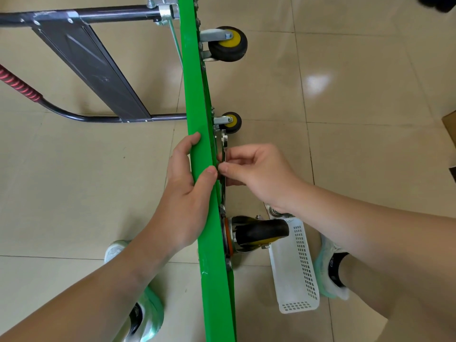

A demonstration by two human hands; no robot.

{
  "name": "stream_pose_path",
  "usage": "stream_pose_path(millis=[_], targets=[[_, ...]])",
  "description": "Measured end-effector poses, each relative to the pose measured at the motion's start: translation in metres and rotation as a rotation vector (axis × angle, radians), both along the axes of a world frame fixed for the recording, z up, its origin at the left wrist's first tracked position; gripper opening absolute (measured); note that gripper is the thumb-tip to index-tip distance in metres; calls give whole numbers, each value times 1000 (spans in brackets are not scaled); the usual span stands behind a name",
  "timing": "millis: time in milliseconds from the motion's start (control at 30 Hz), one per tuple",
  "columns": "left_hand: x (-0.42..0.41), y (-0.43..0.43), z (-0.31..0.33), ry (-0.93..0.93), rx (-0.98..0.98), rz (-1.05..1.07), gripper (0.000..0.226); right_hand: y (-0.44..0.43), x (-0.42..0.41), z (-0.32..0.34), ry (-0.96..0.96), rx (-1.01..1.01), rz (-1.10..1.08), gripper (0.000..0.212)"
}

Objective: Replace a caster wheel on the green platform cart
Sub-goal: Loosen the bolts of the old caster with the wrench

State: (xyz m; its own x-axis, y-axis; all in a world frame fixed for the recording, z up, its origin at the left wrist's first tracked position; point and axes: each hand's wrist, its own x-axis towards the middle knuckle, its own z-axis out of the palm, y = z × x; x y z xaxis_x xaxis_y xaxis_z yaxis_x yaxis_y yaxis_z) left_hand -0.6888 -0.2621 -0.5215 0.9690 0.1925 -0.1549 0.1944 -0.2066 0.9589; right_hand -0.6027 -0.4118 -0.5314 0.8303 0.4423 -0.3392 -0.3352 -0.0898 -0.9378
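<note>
The green platform cart (199, 99) stands on its edge on the tiled floor, its underside facing right. Three black casters with yellow hubs show: a far one (228, 43), a middle one (230, 122) and a near swivel one (259, 233). My left hand (187, 191) grips the cart's upper edge, thumb over the rim. My right hand (256, 174) pinches a small dark part (220, 173) against the underside, beside a silver wrench (224, 154) that lies flat along the deck. What the small part is cannot be made out.
A white perforated plastic basket (296, 267) lies on the floor right of the near caster, with metal hardware (276, 212) at its far end. The cart's folded black handle (93, 70) extends left. My two shoes (145, 314) (330, 267) flank the deck. A cardboard box corner (450, 127) is at right.
</note>
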Motion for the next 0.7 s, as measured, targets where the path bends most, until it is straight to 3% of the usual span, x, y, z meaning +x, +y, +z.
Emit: stream_pose_path(millis=[167,300,467,600,700], targets=[[1,-4,2,-17,-6,13,48,-5,-7,-2,-109,0,-42,26],[3,-3,2,-20,-20,21,49,0,2,-2,-113,-10,-64,19],[4,-1,0,-18,-17,10,51,5,33,-4,53,-18,-124,13],[3,1,-1,-16,-30,-5,51,10,48,-20,283,-73,-90,39],[3,3,-3,-8,-24,-4,53,18,49,-31,363,-93,-49,41]])
